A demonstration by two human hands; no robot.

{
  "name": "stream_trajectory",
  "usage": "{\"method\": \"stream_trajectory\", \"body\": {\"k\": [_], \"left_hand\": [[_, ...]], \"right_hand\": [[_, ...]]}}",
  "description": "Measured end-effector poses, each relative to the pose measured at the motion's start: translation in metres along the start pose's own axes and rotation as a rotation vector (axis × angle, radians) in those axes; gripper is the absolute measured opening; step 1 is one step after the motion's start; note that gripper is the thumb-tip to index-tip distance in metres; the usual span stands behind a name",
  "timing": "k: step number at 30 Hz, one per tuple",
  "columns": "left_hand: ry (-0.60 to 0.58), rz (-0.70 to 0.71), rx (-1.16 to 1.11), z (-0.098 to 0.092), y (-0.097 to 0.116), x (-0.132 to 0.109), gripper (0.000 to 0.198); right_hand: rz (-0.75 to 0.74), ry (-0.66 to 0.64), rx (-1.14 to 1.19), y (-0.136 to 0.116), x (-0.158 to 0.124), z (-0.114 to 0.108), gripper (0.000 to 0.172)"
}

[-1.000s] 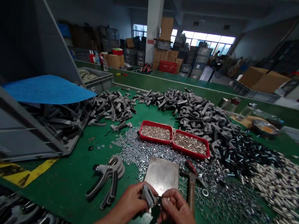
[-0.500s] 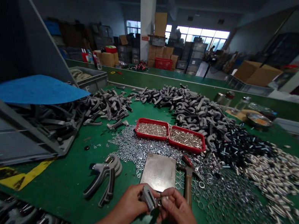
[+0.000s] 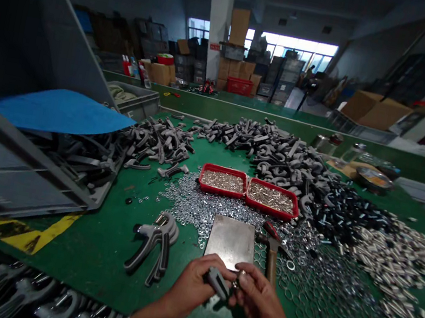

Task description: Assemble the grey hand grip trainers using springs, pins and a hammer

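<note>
Head view, the only camera. I watched from the person's head at the near edge of the table (image 3: 98,248), facing forward and down, close above the left hand (image 3: 194,284) and right hand (image 3: 259,301), with the far windows (image 3: 294,44) along the top of the frame.

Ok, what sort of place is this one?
Probably a factory assembly bench: a green table heaped with grey handles and metal rings, two red trays of small parts, a grey part in the left hand.
</note>
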State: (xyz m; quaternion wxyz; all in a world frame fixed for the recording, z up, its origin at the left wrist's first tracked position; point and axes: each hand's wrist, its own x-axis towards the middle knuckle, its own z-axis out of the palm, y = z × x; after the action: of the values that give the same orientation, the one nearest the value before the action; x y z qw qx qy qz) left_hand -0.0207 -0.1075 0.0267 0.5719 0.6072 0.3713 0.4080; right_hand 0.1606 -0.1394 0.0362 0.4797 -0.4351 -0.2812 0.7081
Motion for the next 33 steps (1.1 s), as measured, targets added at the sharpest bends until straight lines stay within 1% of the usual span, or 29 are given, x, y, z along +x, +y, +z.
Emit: {"method": "stream_trajectory", "body": {"k": [2, 4, 5, 7, 9, 10, 11, 13, 14, 16, 19, 21, 23, 26, 27, 28, 30, 32, 33], "left_hand": [[-0.029, 0.002, -0.027, 0.000, -0.001, -0.003, 0.013], [-0.092, 0.012, 0.004, -0.001, -0.002, -0.008, 0.016], [-0.129, 0.011, 0.043, -0.002, -0.003, -0.010, 0.021], [-0.190, -0.006, 0.138, -0.007, -0.003, -0.014, 0.044], [-0.226, -0.086, 0.154, -0.013, -0.001, -0.017, 0.067], [-0.225, -0.143, 0.110, -0.016, 0.000, -0.018, 0.071], [-0.207, -0.198, 0.042, -0.018, 0.000, -0.017, 0.070], [-0.127, -0.272, -0.092, -0.020, 0.000, -0.013, 0.055], [-0.071, -0.280, -0.121, -0.020, -0.001, -0.009, 0.047], [0.017, -0.263, -0.093, -0.015, -0.003, -0.002, 0.039], [0.059, -0.237, -0.001, -0.002, -0.004, 0.006, 0.033], [0.085, -0.237, 0.025, 0.009, -0.005, 0.009, 0.031], [0.102, -0.252, -0.008, 0.020, -0.009, 0.009, 0.032], [0.090, -0.263, -0.170, 0.030, -0.013, 0.006, 0.037], [0.048, -0.282, -0.236, 0.031, -0.013, 0.004, 0.037], [-0.026, -0.309, -0.290, 0.032, -0.012, 0.001, 0.037], [-0.244, -0.366, -0.345, 0.029, -0.008, -0.003, 0.041], [-0.460, -0.388, -0.363, 0.025, -0.002, -0.006, 0.050], [-0.522, -0.386, -0.380, 0.024, 0.001, -0.006, 0.051]], "right_hand": [[0.104, -0.005, 0.008, 0.002, -0.004, -0.002, 0.038], [0.158, -0.002, -0.104, 0.002, -0.006, -0.011, 0.042], [0.143, 0.020, -0.192, 0.000, -0.006, -0.017, 0.043], [0.043, 0.096, -0.382, -0.006, -0.004, -0.027, 0.042], [-0.077, 0.150, -0.535, -0.015, -0.004, -0.032, 0.039], [-0.122, 0.148, -0.585, -0.020, -0.005, -0.032, 0.037], [-0.153, 0.134, -0.617, -0.024, -0.006, -0.031, 0.035], [-0.181, 0.092, -0.630, -0.028, -0.007, -0.027, 0.034], [-0.179, 0.080, -0.603, -0.028, -0.007, -0.025, 0.034], [-0.167, 0.097, -0.501, -0.024, -0.005, -0.019, 0.034], [-0.183, 0.178, -0.315, -0.015, -0.004, -0.008, 0.034], [-0.209, 0.226, -0.245, -0.008, -0.004, 0.000, 0.036], [-0.243, 0.263, -0.217, -0.002, -0.005, 0.006, 0.036], [-0.303, 0.311, -0.257, 0.004, -0.005, 0.008, 0.032], [-0.316, 0.312, -0.285, 0.005, -0.005, 0.006, 0.031], [-0.317, 0.298, -0.309, 0.004, -0.005, 0.004, 0.029], [-0.277, 0.226, -0.321, 0.002, -0.005, -0.005, 0.028], [-0.207, 0.133, -0.293, -0.002, -0.005, -0.013, 0.026], [-0.177, 0.091, -0.283, -0.004, -0.004, -0.016, 0.025]]}}
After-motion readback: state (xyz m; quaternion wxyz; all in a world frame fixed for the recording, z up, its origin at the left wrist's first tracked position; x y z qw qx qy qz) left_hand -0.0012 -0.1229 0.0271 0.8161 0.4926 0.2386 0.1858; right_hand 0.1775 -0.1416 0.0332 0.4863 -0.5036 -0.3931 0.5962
